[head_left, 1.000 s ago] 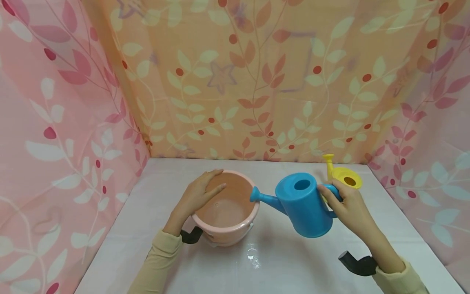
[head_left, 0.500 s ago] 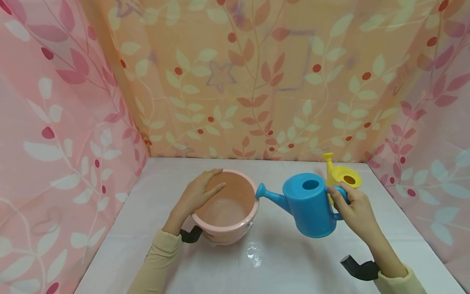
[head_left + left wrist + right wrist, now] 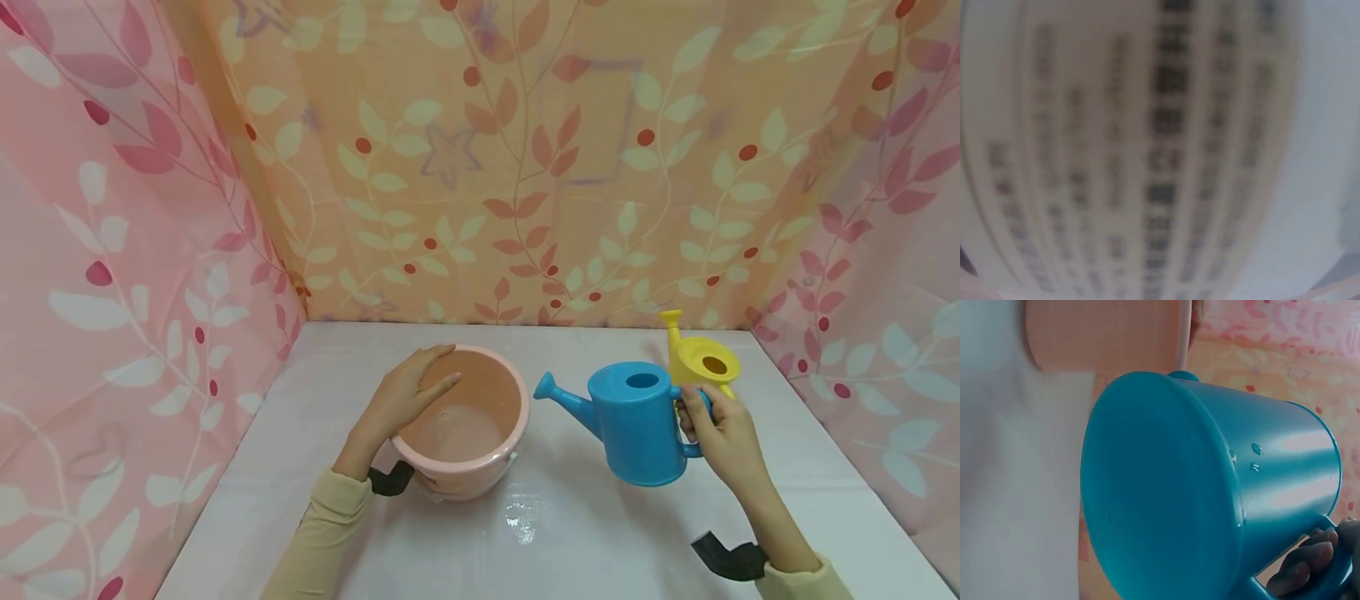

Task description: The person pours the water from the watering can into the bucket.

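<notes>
In the head view my right hand (image 3: pixel 723 429) grips the handle of a blue watering can (image 3: pixel 637 429). The can is held nearly upright off the table, spout pointing left, and its underside shows in the right wrist view, where water drops dot the can's side (image 3: pixel 1266 444). The sprinkler tip ends just right of a pink bucket (image 3: pixel 468 479). My left hand (image 3: pixel 401 400) rests over the bucket's left rim, fingers extended and thumb reaching over the inside. A blurred printed label (image 3: pixel 1129 156) fills most of the left wrist view.
A yellow watering can (image 3: pixel 697 358) stands at the back right, partly behind the blue one and my right hand. A shiny wet patch (image 3: pixel 519 521) lies on the white table (image 3: pixel 570 567) in front of the bucket. Patterned cloth (image 3: pixel 480 167) hangs behind and on both sides.
The blue watering can has moved right, away from the bucket's rim, and tipped back more upright in my right hand. My left hand and the bucket have stayed in place.
</notes>
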`<state>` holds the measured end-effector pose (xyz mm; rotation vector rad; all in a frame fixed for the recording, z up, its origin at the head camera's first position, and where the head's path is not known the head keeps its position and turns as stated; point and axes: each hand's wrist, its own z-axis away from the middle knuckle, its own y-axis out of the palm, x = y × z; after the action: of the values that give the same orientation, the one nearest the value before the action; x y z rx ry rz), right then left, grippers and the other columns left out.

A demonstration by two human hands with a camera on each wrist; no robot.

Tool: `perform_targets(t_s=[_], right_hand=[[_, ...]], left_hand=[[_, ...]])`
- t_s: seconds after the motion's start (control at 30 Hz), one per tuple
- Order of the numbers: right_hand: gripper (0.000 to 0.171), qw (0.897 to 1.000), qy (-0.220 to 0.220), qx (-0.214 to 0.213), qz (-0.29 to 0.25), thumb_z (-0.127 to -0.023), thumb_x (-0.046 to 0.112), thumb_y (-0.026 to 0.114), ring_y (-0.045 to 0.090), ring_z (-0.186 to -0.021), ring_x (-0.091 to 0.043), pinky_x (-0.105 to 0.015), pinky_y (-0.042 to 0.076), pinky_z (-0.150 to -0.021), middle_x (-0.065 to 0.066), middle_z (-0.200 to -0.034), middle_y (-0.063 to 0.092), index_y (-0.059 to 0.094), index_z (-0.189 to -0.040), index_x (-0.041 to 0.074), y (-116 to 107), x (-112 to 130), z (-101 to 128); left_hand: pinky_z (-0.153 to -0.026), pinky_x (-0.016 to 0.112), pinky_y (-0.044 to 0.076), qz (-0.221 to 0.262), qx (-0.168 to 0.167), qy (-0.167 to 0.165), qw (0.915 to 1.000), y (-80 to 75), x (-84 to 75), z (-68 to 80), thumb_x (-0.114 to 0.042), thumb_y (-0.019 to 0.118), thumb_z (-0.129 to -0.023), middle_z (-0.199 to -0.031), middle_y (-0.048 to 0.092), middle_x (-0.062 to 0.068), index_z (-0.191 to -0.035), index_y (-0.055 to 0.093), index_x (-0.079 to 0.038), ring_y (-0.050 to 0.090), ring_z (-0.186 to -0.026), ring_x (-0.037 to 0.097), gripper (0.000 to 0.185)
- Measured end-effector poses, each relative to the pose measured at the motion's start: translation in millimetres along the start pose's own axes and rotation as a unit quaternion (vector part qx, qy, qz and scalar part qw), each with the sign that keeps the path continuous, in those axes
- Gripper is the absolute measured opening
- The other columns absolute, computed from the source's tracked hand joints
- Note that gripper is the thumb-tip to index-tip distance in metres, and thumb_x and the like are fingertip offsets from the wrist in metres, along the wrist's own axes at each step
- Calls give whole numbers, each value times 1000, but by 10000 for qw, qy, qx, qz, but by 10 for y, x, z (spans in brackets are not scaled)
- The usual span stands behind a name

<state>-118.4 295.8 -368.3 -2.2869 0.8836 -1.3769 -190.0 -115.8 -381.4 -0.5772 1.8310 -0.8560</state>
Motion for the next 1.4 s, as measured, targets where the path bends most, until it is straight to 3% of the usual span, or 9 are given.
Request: perform_targets(t_s=[0.4,0.67,0.97,1.07,1.27,1.4], right_hand=[[26,9982,508,296,-145,-99,15,44,56,-58,-10,-17,50,-58,-4,-67,59,60,-88,-2,138,-231,60],[29,9960,689,357,-441,-99,14,43,59,-61,-12,-16,51,-60,-14,-72,63,60,-93,-8,165,-15,91],[32,9936,890,334,-611,-100,20,42,61,-72,-4,-12,50,-68,-11,-82,66,60,-105,-6,358,-471,70],[35,9911,1094,347,-679,-99,24,42,61,-76,-2,-11,50,-70,-13,-86,67,60,-108,-4,403,-517,59],[38,9877,1313,319,-782,-99,27,42,60,-81,-6,-14,50,-72,-18,-91,67,59,-110,-5,436,-378,11],[41,9866,1351,259,-876,-99,33,42,58,-83,-2,-13,50,-74,-11,-90,68,59,-111,-2,518,-558,-15]], left_hand=[[-108,53,26,41,40,-69,10000,3,11,5,-54,52,-88,-144,41,-4,-138,44,-29,29,-137,29,56],[-108,53,26,35,44,-113,9999,18,14,4,-50,55,-89,-144,41,-5,-138,45,-28,30,-136,29,54],[-108,53,27,-7,38,-123,9999,-3,0,8,-56,52,-88,-144,41,-5,-138,44,-29,30,-136,29,57],[-108,53,27,17,56,-175,9998,-6,-5,10,-55,52,-88,-143,41,-6,-138,44,-29,30,-136,29,57],[-108,52,27,34,33,-185,9998,-4,2,12,-56,52,-87,-143,42,-6,-138,44,-29,30,-136,28,58],[-108,52,26,66,53,-193,9998,-1,-1,11,-56,53,-87,-144,41,-5,-138,44,-30,30,-137,28,57]])
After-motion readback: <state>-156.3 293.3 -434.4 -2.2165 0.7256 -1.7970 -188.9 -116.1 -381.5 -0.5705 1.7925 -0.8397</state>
